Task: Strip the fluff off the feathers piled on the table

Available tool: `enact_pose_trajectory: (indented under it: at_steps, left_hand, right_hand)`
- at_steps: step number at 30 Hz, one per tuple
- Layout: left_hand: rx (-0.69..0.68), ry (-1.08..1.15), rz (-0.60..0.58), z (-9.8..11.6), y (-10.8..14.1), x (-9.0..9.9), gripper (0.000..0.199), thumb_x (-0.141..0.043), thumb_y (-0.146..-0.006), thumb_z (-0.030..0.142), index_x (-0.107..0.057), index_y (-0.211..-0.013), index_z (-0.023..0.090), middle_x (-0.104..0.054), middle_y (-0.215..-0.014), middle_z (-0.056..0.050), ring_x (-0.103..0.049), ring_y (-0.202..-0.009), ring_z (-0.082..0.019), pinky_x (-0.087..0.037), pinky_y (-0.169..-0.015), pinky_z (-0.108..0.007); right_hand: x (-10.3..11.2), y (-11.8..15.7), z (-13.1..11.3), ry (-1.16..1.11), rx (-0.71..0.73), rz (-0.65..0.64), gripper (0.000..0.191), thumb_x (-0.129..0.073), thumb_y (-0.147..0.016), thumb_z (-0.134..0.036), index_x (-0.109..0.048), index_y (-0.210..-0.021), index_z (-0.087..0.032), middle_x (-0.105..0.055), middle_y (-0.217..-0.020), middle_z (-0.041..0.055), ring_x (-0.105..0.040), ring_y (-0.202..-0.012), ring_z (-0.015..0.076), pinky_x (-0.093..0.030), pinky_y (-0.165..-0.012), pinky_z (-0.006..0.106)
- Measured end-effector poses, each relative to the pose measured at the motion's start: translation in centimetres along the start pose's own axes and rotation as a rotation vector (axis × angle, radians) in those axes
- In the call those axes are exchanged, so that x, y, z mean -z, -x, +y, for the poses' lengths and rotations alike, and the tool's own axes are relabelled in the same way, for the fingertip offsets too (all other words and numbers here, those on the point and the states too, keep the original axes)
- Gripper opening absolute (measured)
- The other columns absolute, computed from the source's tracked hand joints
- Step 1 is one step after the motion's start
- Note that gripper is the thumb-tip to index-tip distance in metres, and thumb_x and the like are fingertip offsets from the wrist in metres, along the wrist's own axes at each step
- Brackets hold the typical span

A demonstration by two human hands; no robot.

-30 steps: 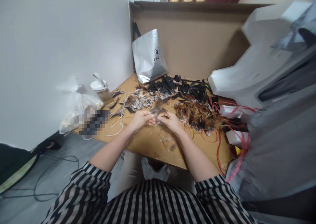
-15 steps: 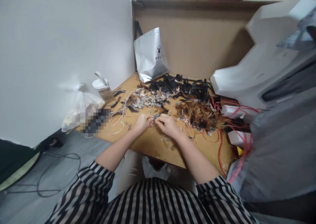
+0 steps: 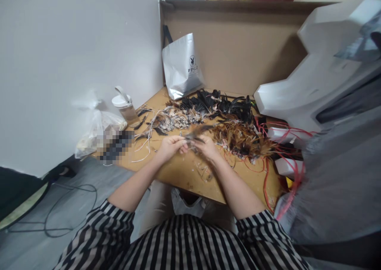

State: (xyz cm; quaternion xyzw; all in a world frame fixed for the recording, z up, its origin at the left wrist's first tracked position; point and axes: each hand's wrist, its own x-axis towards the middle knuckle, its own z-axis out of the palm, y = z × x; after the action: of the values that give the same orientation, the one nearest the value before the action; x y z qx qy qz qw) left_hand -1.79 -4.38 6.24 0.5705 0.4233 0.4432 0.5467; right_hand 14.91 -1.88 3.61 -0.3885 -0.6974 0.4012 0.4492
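A small bunch of brown and black feathers [image 3: 198, 131] is held between my two hands above the wooden table [image 3: 184, 175]. My left hand [image 3: 172, 147] pinches its left end, and my right hand [image 3: 205, 146], slightly blurred, grips it from the right. Just beyond lies a pile of pale and brown feathers [image 3: 178, 118], with black feathers [image 3: 220, 103] behind. Brown feathers [image 3: 244, 139] are heaped to the right of my right hand.
A silver bag [image 3: 181, 67] stands against the brown back panel. At the left are a lidded bottle [image 3: 126, 107] and a clear plastic bag [image 3: 101, 131]. Red strings [image 3: 266, 182] trail at the right, beside a large grey-covered object [image 3: 342, 175].
The feather bunch between my hands has turned up and now spreads to the right over my right hand. My left hand has shifted slightly left and my right hand slightly right.
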Motion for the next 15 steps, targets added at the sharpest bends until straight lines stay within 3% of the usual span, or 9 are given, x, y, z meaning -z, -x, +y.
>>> enact_pose_trajectory:
  at_steps: [3, 6, 11, 15]
  left_hand:
    - [0.037, 0.078, 0.183, -1.1, -1.2, -0.2, 0.022, -0.063, -0.068, 0.033, -0.06, -0.065, 0.012, -0.062, -0.059, -0.004, -0.055, -0.049, -0.009, -0.043, -0.049, -0.02]
    - [0.07, 0.018, 0.227, -2.2, -2.0, -0.2, 0.02, -0.06, -0.069, 0.031, -0.059, -0.064, 0.012, -0.061, -0.056, -0.003, -0.055, -0.048, -0.01, -0.043, -0.05, -0.021]
    - [-0.049, -0.469, 0.101, -3.4, -2.2, 0.3, 0.021, -0.049, -0.076, 0.025, -0.06, -0.062, 0.014, -0.058, -0.051, -0.002, -0.052, -0.046, -0.01, -0.041, -0.051, -0.021]
    - [-0.179, -0.947, -0.045, -2.4, -1.5, 0.7, 0.018, -0.053, -0.074, 0.022, -0.063, -0.061, 0.016, -0.062, -0.056, -0.005, -0.056, -0.056, -0.014, -0.041, -0.058, -0.023]
  right_hand:
    - [-1.3, 0.1, 0.5, -0.025, -0.023, 0.044, 0.02, -0.056, -0.074, -0.033, -0.063, -0.072, -0.015, -0.06, -0.061, -0.0006, -0.049, -0.053, 0.0094, -0.038, -0.051, 0.02]
    - [-1.7, 0.6, 0.4, 0.115, 0.009, 0.07, 0.021, -0.053, -0.076, -0.033, -0.063, -0.07, -0.015, -0.055, -0.056, -0.001, -0.044, -0.049, 0.0091, -0.034, -0.05, 0.021]
    - [-0.6, 1.4, -0.4, 0.546, 0.248, -0.004, 0.022, -0.045, -0.081, -0.025, -0.064, -0.073, -0.019, -0.059, -0.068, 0.003, -0.05, -0.064, 0.0126, -0.035, -0.064, 0.024]
    - [0.2, 1.5, -0.8, 0.612, 0.321, -0.108, 0.021, -0.045, -0.082, -0.025, -0.064, -0.076, -0.019, -0.059, -0.072, 0.0047, -0.051, -0.07, 0.013, -0.035, -0.066, 0.024]
